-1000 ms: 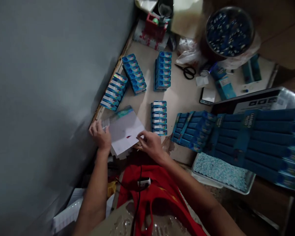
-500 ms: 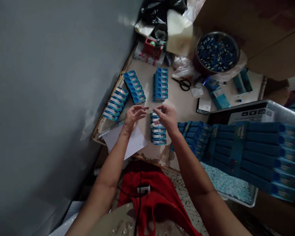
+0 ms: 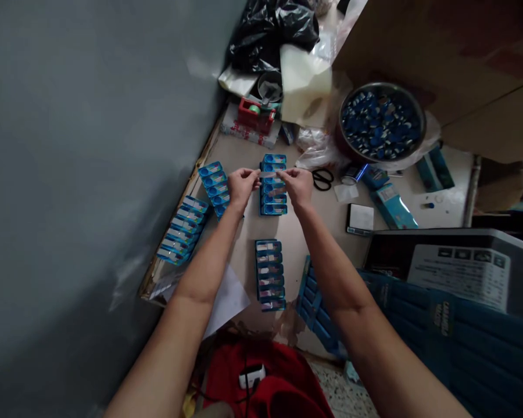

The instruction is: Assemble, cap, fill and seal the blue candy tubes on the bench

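Note:
A small pale strip (image 3: 268, 174) is stretched between my left hand (image 3: 243, 187) and my right hand (image 3: 298, 186), each pinching one end. Both hands are over the upper middle row of blue boxes (image 3: 273, 208), near its far end. Nearer to me lies another row of blue boxes (image 3: 270, 277) with pale strips across it. To the left, a slanted row of blue boxes (image 3: 215, 184) is partly hidden by my left hand and forearm. Beside it, at the table's left edge, is a row with white labels (image 3: 183, 229).
A metal bowl of small blue items (image 3: 381, 122) stands at the back right. Near it are black scissors (image 3: 322, 179), a can (image 3: 354, 173) and a small scale (image 3: 360, 219). A red tape dispenser (image 3: 255, 116) is at the back. Long blue boxes (image 3: 418, 313) fill the lower right.
Both hands have moved from the near row to the far middle row, and the strip is now seen between them. The view has shifted, with the table lower in the picture.

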The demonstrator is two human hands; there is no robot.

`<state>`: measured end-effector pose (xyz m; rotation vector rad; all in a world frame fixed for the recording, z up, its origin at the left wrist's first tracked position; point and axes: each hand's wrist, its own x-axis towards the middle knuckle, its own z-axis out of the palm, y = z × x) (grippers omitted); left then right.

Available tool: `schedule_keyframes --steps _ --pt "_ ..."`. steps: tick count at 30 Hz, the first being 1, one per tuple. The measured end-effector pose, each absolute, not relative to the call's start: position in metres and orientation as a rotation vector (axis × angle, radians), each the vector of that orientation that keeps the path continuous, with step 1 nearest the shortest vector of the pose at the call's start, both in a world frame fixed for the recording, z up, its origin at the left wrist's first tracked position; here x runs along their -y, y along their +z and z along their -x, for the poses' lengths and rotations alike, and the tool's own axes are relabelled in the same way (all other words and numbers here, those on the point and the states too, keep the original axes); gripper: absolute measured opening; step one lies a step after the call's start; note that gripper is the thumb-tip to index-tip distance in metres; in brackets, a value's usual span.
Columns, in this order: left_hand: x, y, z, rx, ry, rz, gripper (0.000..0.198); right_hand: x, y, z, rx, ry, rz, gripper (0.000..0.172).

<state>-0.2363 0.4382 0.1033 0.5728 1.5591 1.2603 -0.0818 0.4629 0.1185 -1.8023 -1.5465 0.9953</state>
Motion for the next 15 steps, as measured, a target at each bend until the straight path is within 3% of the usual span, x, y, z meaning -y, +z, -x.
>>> schedule_keyframes --steps 6,15 --pt "-0.516 0.081 0.232 -1.739 1.179 -0.692 0.02 -0.54 0.096 0.082 1.574 0.932 1.93 0.029" --pt "-0.525 0.044 0.238 -1.724 1.189 -0.58 0.024 -0.554 0.076 0.091 1.624 0.932 1.983 0.029"
